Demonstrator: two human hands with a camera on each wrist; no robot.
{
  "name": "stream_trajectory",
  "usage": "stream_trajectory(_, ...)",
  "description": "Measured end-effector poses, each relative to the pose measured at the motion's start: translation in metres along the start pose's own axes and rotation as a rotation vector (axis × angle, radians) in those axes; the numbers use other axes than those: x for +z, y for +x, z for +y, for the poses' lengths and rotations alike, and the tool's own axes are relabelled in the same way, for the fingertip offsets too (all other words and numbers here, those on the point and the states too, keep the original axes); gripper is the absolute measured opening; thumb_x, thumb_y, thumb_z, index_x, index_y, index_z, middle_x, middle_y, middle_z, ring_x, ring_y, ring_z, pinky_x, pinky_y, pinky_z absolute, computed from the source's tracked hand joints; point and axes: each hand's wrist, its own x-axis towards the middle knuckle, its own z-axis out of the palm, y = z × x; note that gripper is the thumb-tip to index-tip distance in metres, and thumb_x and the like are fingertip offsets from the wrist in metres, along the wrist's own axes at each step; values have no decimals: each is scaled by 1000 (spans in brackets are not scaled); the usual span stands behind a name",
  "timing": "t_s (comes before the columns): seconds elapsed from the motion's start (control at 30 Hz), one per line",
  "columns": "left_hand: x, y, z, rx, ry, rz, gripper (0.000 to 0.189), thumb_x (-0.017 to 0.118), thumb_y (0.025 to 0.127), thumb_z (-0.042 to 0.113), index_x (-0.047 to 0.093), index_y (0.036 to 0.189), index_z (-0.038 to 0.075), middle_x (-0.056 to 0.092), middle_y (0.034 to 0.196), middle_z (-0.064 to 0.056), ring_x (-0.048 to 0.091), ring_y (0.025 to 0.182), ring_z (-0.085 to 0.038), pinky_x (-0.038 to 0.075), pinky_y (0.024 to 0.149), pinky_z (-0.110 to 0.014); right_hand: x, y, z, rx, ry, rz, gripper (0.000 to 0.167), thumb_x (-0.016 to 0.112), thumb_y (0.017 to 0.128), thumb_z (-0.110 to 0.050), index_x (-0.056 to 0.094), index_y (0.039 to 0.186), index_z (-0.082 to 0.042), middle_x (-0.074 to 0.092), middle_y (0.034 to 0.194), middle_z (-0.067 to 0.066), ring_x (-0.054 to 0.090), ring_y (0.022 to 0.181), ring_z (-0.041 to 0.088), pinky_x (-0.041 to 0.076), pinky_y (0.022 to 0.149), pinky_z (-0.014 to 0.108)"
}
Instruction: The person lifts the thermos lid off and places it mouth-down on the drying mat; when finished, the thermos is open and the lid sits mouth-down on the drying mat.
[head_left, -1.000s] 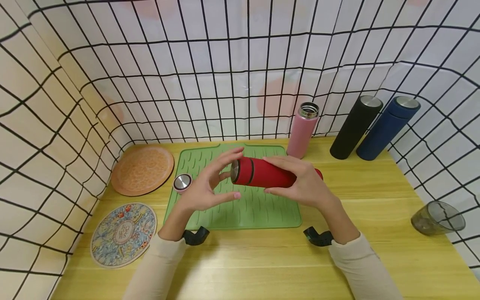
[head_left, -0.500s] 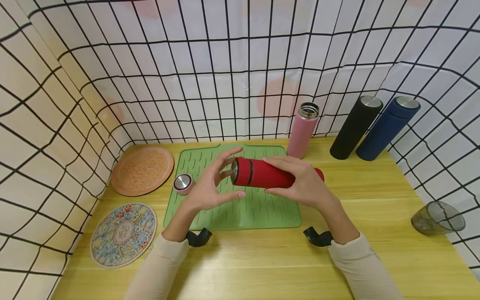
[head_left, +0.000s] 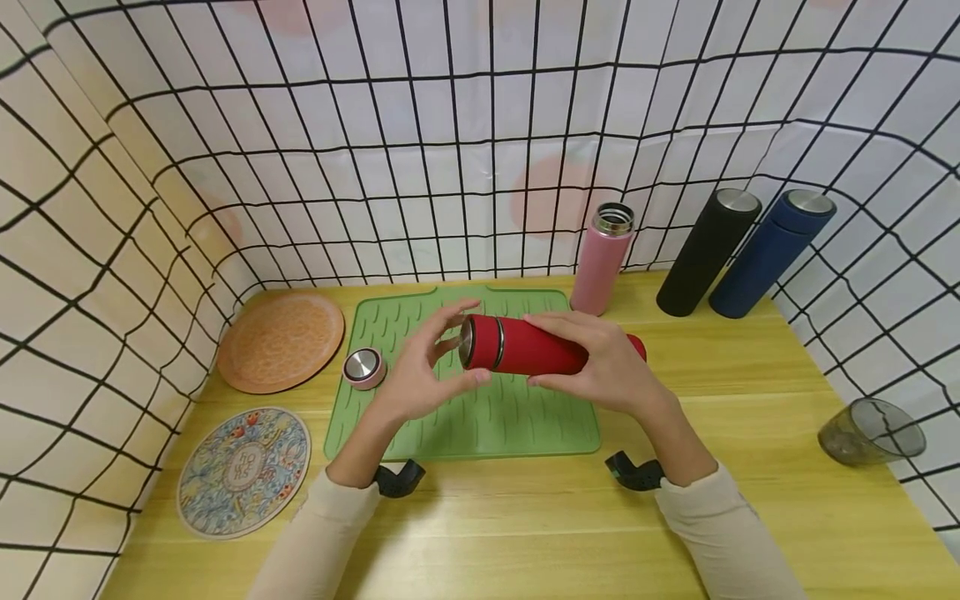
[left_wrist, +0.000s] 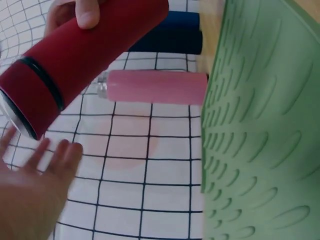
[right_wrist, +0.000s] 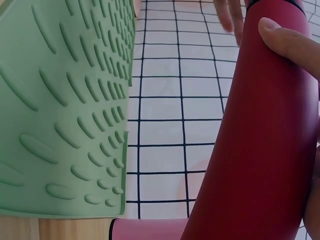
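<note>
The right hand (head_left: 611, 367) gripped the red flask (head_left: 543, 348), nearly level above the mat (head_left: 495, 429)! The left hand (head_left: 416, 375), fingers spread apart, hung just beside its cap (head_left: 482, 342); a pink lid (head_left: 364, 368) sat on the mat, left of both hands.

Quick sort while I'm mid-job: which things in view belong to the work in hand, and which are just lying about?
In the job:
red bottle, in the right hand
red lid, near the left hand
green mat underneath, probably
pink bottle, lidless, and pink lid, possibly

Lying about, it seems:
black bottle
blue bottle
glass
orange disc
patterned disc
</note>
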Motion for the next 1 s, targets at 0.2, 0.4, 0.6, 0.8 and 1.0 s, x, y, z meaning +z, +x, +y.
stream_trajectory(0.2, -1, 0, -2, 151, -120, -129, 78, 76, 85, -12, 45, 153, 7, 32, 166, -2, 35, 151, -25, 47, 115, -48, -1, 0, 1, -8, 23, 0, 76, 96, 72, -29, 65, 140, -21, 69, 134, 4, 64, 119, 22, 63, 83, 41)
stream_trajectory(0.4, 2, 0, -3, -2, 3, 14, 64, 78, 94, 18, 50, 151, 25, 56, 141, 0, 62, 117, -20, 61, 91, -39, 2, 1, 0, 7, -7, 9, 74, 95, 74, -32, 65, 140, -21, 69, 133, 3, 64, 118, 22, 63, 83, 40)
stream_trajectory(0.6, 1, 0, -2, 38, 6, -1, 80, 84, 87, 14, 43, 156, 21, 45, 156, 5, 50, 138, -18, 53, 107, -44, 2, 0, 1, 13, 14, 7, 74, 95, 73, -31, 65, 140, -22, 69, 133, 2, 64, 117, 21, 63, 83, 39)
stream_trajectory(0.8, -5, 0, 2, 172, -124, -126, 69, 70, 87, -15, 49, 150, 3, 34, 165, -4, 37, 150, -26, 50, 113, -47, -4, -1, 3, -5, 45, 7, 77, 98, 70, -27, 65, 139, -21, 70, 130, 0, 65, 114, 18, 63, 83, 40)
stream_trajectory(1.0, -7, -2, 4, 93, -75, -93, 73, 75, 90, -5, 47, 155, 12, 44, 159, -4, 51, 136, -23, 57, 102, -40, -4, -2, 3, 5, 39, -5, 76, 97, 71, -29, 65, 140, -23, 70, 131, 0, 64, 115, 18, 63, 83, 39)
